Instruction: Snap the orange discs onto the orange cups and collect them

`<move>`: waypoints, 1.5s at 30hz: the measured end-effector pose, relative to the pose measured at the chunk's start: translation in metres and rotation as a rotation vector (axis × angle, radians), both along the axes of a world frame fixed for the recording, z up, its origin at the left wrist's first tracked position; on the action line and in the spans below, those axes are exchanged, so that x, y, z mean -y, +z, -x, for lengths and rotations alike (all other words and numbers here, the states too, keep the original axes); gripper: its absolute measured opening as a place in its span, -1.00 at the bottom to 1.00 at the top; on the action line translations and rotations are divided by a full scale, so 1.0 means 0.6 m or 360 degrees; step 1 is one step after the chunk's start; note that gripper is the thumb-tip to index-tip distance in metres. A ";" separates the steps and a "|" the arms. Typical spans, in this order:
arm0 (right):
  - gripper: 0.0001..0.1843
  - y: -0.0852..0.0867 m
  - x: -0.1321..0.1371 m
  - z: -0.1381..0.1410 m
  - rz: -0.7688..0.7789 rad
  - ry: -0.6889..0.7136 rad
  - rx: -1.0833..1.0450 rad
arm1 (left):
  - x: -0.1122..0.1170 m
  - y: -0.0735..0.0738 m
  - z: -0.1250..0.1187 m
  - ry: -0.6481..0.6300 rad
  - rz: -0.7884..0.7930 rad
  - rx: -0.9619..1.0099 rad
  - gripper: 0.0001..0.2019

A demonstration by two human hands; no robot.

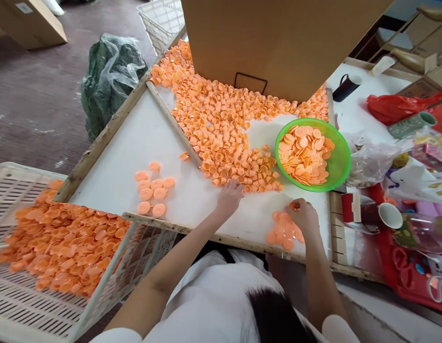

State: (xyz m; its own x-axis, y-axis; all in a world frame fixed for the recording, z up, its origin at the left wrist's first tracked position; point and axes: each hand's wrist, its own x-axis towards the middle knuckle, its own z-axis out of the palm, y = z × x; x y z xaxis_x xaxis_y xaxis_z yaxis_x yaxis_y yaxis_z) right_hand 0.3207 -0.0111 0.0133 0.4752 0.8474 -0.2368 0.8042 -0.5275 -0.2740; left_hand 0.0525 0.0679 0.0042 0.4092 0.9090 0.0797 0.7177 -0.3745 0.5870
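A large heap of small orange plastic caps (221, 124) covers the white table (142, 138). My left hand (228, 196) reaches to the near edge of the heap, fingers curled over the caps there. My right hand (304, 215) is closed in a pinch on one orange cap (295, 205), just above a small cluster of flat orange discs (282, 232) near the table's front edge. A green bowl (340, 159) full of orange discs stands right of the heap. A group of finished orange pieces (152, 188) lies left of a wooden divider strip (173, 122).
A white slotted crate (24, 305) at the lower left holds many orange pieces. A big cardboard box (281, 43) stands behind the heap. A green plastic bag (108, 76) lies on the floor. Cups, bags and clutter (403, 200) fill the right side.
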 end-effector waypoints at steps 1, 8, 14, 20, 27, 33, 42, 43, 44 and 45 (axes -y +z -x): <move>-0.78 0.005 0.003 -0.004 -0.0031 -0.0006 -0.0022 | -0.002 -0.007 -0.004 -0.0003 0.0025 -0.0014 -0.84; -0.84 0.053 0.004 0.008 -0.0351 -0.0135 -0.0267 | 0.044 -0.008 0.055 0.0195 0.0468 0.0534 -0.87; -0.73 0.036 -0.012 0.130 -0.0265 0.0062 -0.1251 | 0.095 -0.010 0.084 0.0326 0.0737 0.0674 -0.91; -0.62 -0.003 0.010 0.227 -0.0092 0.0076 -0.1737 | 0.096 -0.004 0.102 0.0484 0.0839 0.0727 -0.77; -0.71 -0.024 -0.007 0.271 0.0011 0.0063 -0.1646 | 0.102 -0.014 0.102 0.0564 0.1270 0.1007 -0.80; -0.75 -0.023 -0.022 0.271 0.0140 0.0081 -0.1636 | 0.084 -0.007 0.103 0.0578 0.1487 0.1013 -0.83; -0.87 -0.029 -0.014 0.273 0.0135 0.0145 -0.1563 | 0.083 -0.011 0.101 0.0511 0.1360 0.0868 -0.87; -0.89 -0.029 -0.015 0.273 0.0148 0.0145 -0.1561 | 0.084 -0.015 0.100 0.0515 0.1328 0.0849 -0.86; -0.90 -0.029 -0.018 0.273 0.0177 0.0139 -0.1565 | 0.085 -0.018 0.098 0.0524 0.1310 0.0836 -0.86; -0.92 -0.028 -0.022 0.272 0.0222 0.0126 -0.1571 | 0.084 -0.020 0.098 0.0538 0.1312 0.0831 -0.85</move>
State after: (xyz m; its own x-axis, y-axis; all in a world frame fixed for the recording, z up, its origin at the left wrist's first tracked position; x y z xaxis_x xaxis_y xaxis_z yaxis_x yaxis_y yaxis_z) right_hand 0.1575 0.0022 -0.0033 -0.0443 0.8028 -0.5946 0.2839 -0.5606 -0.7779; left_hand -0.0061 0.0178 -0.0080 0.2155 0.8229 -0.5258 0.2928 0.4592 0.8387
